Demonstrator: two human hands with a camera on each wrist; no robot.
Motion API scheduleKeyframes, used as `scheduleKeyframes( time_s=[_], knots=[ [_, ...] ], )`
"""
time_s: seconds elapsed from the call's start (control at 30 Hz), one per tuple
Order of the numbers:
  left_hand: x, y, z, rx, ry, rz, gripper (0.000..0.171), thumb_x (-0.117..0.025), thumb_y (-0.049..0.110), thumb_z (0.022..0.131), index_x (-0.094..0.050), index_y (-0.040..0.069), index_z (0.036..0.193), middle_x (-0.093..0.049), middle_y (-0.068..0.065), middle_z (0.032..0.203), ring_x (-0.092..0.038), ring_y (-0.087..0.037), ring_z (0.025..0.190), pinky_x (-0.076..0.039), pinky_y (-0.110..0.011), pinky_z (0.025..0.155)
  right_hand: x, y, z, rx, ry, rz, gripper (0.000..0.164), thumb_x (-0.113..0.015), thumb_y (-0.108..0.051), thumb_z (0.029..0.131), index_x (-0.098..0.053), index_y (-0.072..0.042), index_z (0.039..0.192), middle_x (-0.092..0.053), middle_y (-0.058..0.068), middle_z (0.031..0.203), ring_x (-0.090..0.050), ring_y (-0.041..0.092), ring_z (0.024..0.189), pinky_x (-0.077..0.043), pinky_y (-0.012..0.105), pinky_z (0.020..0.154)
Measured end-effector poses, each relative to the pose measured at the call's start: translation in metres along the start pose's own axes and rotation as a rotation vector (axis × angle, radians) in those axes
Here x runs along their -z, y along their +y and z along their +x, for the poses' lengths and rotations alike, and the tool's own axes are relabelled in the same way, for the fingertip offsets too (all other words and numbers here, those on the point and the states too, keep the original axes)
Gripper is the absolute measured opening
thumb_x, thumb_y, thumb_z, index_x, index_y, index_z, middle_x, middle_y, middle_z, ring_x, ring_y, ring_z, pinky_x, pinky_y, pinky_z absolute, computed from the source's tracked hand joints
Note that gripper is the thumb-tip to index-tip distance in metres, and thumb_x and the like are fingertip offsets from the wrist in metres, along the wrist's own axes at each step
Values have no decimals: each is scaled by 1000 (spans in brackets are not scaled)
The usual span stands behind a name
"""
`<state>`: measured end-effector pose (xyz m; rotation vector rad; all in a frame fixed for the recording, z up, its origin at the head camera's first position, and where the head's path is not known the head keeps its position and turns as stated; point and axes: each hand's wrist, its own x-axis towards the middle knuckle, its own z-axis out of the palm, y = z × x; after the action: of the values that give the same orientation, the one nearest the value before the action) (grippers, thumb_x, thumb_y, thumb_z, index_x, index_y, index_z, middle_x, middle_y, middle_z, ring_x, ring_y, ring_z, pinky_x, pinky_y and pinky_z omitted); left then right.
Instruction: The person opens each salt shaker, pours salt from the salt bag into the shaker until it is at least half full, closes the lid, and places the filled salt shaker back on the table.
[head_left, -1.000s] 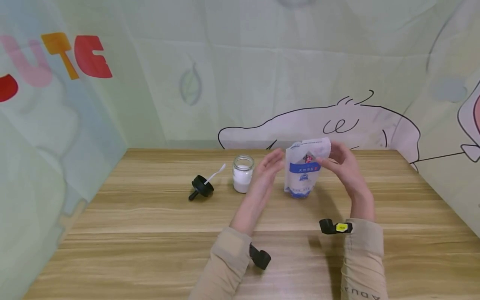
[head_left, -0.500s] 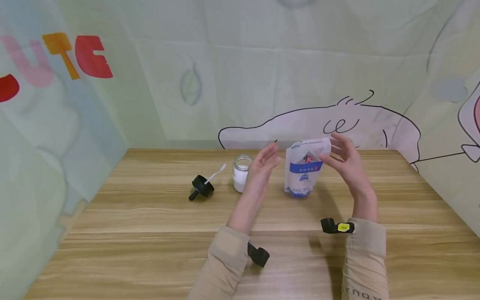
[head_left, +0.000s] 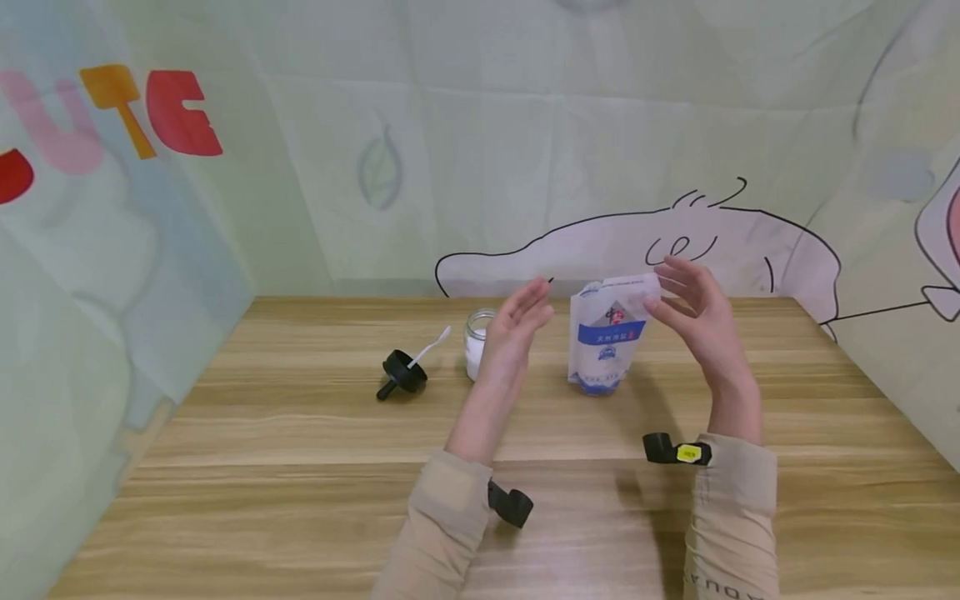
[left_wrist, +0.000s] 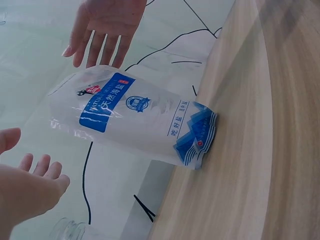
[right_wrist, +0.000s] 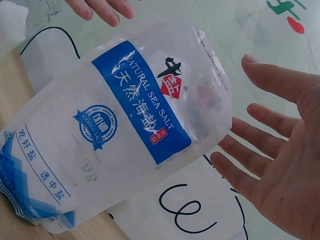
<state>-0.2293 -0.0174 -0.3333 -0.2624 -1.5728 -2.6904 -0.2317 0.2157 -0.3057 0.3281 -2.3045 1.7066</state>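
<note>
A white and blue bag of sea salt (head_left: 607, 342) stands upright on the wooden table, between the two hands. The right hand (head_left: 701, 321) is beside its upper right edge, fingers spread and loosely bent; in the right wrist view, nothing is gripped by that hand (right_wrist: 280, 145). To the left of the bag, the left hand (head_left: 513, 333) is raised with relaxed fingers, apart from the bag in the left wrist view. Partly hidden behind the left hand is an open glass jar (head_left: 474, 346) holding white salt.
Left of the jar lies a black lid (head_left: 405, 372) with a knob, a small white spoon (head_left: 431, 346) resting against it. A printed cloth backdrop (head_left: 315, 167) rises along the back edge of the wooden table (head_left: 285, 467).
The right hand has let go of the salt bag and drawn off to the right. The left hand has moved left, away from the bag, covering more of the jar.
</note>
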Motion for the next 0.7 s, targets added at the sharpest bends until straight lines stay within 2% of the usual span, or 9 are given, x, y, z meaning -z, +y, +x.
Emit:
scheduleKeyframes(
  time_s=[0.3, 0.57, 0.7],
  knots=[
    [4, 6, 1, -32, -3, 4, 51, -59, 2, 91, -46, 9, 140, -50, -8, 144, -41, -21, 139, -29, -32, 118, -2, -4, 0, 53, 0, -2, 58, -66, -17, 90, -41, -20, 143, -44, 7, 147, -41, 26, 136, -31, 54, 114],
    [10, 13, 1, -76, -1, 30, 51, -59, 3, 90, -46, 8, 139, -49, -9, 145, -43, -20, 137, -31, -31, 117, -5, -15, -3, 45, -17, -32, 60, -67, -18, 90, -40, -19, 144, -41, 8, 150, -38, 28, 139, -35, 49, 114],
    [12, 18, 1, -95, 1, 55, 51, -59, 4, 90, -47, 9, 139, -50, -7, 145, -44, -18, 137, -31, -31, 117, -7, -19, -3, 60, -25, -31, 62, -68, -18, 90, -39, -15, 144, -39, 9, 151, -35, 29, 141, -31, 49, 116]
  ],
)
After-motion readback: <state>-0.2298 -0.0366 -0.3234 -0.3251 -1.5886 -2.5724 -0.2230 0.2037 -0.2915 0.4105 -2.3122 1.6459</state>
